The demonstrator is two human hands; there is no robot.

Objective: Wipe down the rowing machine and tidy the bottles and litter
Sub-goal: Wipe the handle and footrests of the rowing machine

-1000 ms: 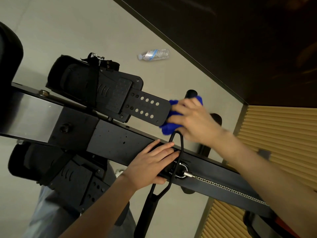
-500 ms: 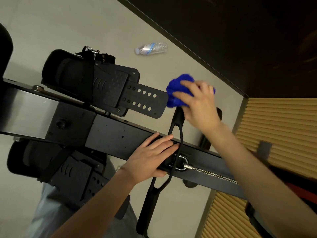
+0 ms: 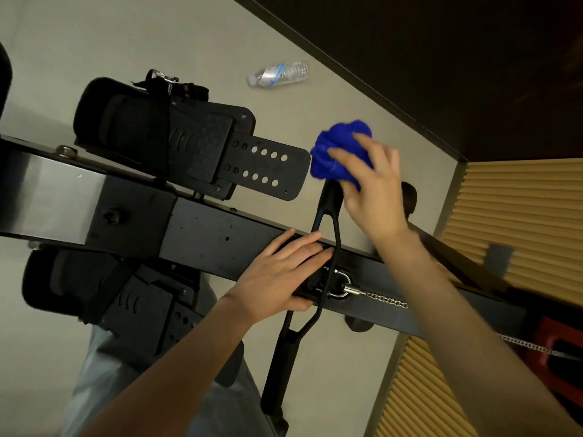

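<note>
The black rowing machine rail (image 3: 208, 234) runs across the view, with a footrest (image 3: 195, 146) above it and another (image 3: 126, 304) below. The black pull handle (image 3: 328, 212) lies across the rail, joined to a chain (image 3: 381, 299). My right hand (image 3: 375, 187) holds a bunched blue cloth (image 3: 337, 152) wrapped over the handle's far grip. My left hand (image 3: 284, 272) rests flat on the rail beside the handle's middle, fingers straight. A clear plastic bottle (image 3: 279, 74) lies on the floor beyond.
Pale floor (image 3: 94, 42) lies beyond the machine, bounded by a dark wall (image 3: 457, 58) at top right. A ribbed tan panel (image 3: 520, 222) stands at the right. A red part (image 3: 555, 367) shows at the lower right.
My right hand has slid the blue cloth outward along the handle's far grip, from near the rail to the grip's end. My left hand has stayed on the rail.
</note>
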